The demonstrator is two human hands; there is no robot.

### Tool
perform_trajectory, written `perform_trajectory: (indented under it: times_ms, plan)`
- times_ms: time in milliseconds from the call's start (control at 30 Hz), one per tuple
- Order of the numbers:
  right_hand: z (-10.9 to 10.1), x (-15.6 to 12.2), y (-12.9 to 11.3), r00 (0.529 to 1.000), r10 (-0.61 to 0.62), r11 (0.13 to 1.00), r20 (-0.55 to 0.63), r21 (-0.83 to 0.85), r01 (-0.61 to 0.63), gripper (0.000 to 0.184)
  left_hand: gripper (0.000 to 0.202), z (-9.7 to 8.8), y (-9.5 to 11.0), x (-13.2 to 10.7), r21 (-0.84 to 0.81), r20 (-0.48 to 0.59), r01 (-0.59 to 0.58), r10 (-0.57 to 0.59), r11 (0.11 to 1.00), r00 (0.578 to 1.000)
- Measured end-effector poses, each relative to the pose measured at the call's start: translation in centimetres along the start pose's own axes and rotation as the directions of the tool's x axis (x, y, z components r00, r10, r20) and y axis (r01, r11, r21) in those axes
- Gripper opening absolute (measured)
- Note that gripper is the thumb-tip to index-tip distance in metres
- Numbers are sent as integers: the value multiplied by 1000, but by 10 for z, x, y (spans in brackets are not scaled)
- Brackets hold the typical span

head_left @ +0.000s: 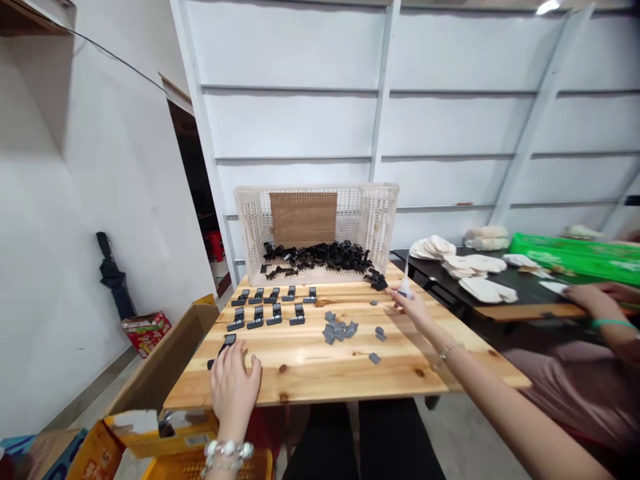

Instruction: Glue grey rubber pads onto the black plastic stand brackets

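Note:
My left hand (234,381) lies over the near left of the wooden table, thumb apart from the fingers. Under or beside its fingertips is a black plastic part (229,341), partly covered by the hand. Beyond it, several similar black plastic parts (257,317) stand in two rows. At the table's right, my right hand (415,309) is closed around a small white glue bottle (405,288), its long thin nozzle pointing up. Small grey pads (339,331) lie in a loose heap mid-table, and a few single grey pads (375,359) are scattered closer to my right hand.
A white plastic crate (393,230) lies on its side at the back, holding a pile of black parts (330,255) and some cardboard (303,217). To the right, a dark table bears white pieces (487,289) and a green basket (575,257); a co-worker's hand (590,298) is there.

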State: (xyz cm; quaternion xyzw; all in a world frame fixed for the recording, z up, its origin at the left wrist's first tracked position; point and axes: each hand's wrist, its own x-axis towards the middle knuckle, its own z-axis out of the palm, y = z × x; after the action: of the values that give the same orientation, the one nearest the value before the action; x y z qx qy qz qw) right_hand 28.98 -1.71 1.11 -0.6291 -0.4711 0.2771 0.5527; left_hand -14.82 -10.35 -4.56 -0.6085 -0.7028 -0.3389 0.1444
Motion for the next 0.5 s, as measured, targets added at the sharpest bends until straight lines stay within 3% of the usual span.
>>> perform_trajectory:
  times_ms: [267, 500]
  plan:
    - [-30, -19, -10, 999, 5, 996, -40, -90, -8, 26, 47, -10, 4, -1, -35, 28, 10, -9, 999, 1000]
    - [-11, 18, -13, 989, -1, 990, -147, -137, -19, 34, 47, -1, -2, 0, -29, 19, 8, -7, 1000, 1000]
